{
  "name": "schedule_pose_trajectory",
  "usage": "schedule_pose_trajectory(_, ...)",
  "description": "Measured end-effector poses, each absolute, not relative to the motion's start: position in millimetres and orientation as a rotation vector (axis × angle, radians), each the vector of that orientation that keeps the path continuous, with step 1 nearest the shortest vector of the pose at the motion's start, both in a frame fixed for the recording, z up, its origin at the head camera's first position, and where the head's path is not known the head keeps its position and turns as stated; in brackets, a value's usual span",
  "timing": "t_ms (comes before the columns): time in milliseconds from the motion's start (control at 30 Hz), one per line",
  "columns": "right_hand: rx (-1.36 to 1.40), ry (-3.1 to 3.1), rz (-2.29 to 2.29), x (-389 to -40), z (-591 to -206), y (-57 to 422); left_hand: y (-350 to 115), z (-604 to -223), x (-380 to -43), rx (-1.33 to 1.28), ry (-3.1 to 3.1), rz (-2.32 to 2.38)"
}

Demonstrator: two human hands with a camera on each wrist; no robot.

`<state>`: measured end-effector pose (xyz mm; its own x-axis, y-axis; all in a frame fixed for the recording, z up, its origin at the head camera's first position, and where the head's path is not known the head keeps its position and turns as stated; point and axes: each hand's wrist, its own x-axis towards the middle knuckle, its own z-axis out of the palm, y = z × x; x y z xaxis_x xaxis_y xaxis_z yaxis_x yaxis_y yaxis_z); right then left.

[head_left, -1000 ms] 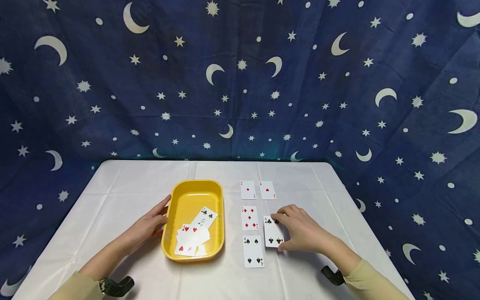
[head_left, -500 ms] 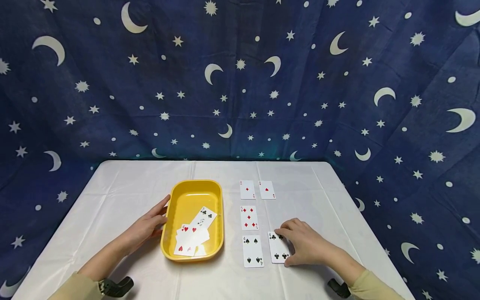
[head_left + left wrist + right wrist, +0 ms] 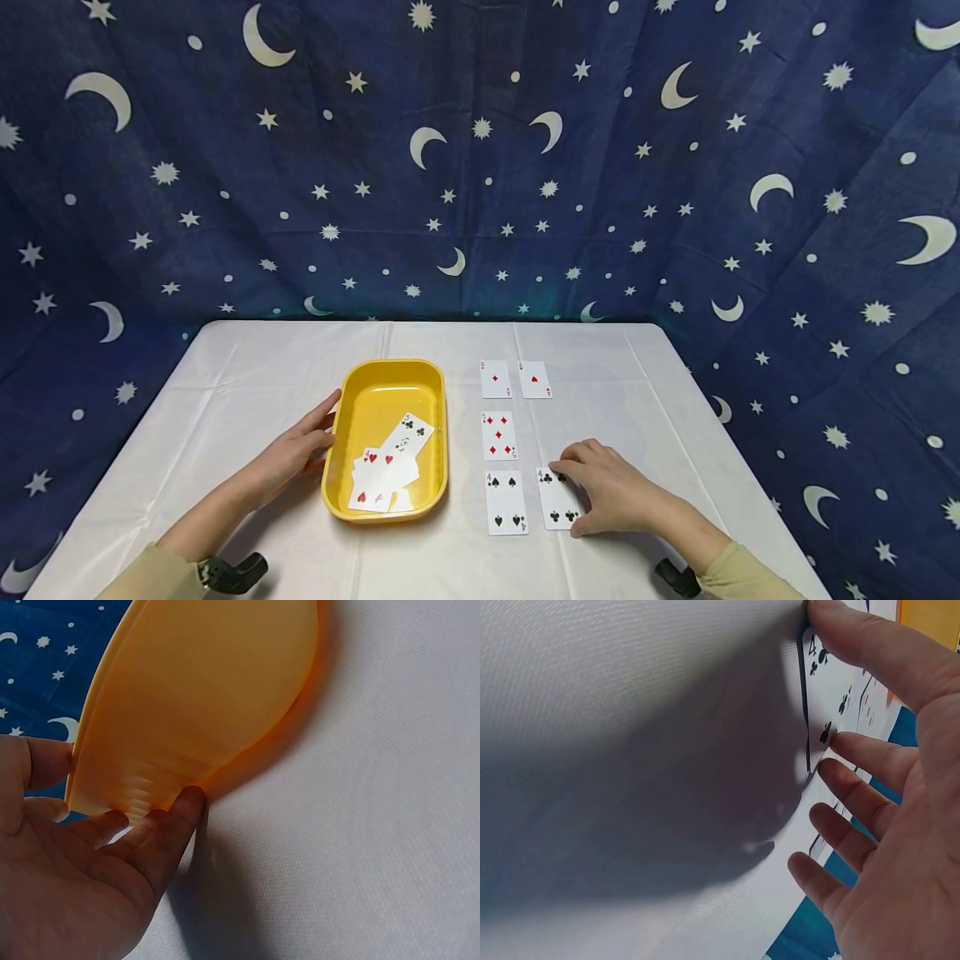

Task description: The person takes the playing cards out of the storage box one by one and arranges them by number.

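Note:
On the table, my right hand (image 3: 617, 490) pinches a four of clubs playing card (image 3: 552, 500) between thumb and index finger, at its near and far ends. In the right wrist view the other fingers are spread beside the card (image 3: 817, 705). The four of spades (image 3: 507, 503) lies just left of it, face up. My left hand (image 3: 292, 454) rests against the outer left side of a yellow tray (image 3: 437, 392); its fingertips touch the wall (image 3: 202, 682) in the left wrist view. Several loose cards lie in the tray, with a four of hearts (image 3: 372, 483) and a five of clubs (image 3: 415, 429) showing.
Farther back lie the five of diamonds (image 3: 498, 436), the ace of diamonds (image 3: 495, 379) and the ace of hearts (image 3: 535, 380). A white cloth covers the table (image 3: 247, 367). Behind it hangs a blue curtain (image 3: 465, 200) with moons and stars.
My right hand has slid the four of clubs toward me and slightly right, so it now sits roughly level with the four of spades. The left hand and tray have stayed put.

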<state>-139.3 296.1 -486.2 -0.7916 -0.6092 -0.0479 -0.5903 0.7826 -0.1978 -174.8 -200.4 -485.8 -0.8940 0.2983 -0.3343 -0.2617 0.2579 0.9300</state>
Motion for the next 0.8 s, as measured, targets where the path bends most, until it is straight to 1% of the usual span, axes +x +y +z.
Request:
schedule_pose_trajectory(500, -0.960, 2.853, -0.267, -140, -483, 296, -200, -486, -175, 0.040, 2.085, 1.678)
schedule_pose_trajectory(800, -0.876, 2.909, -0.318, -155, -473, 285, -201, -487, -175, 0.037, 2.085, 1.681)
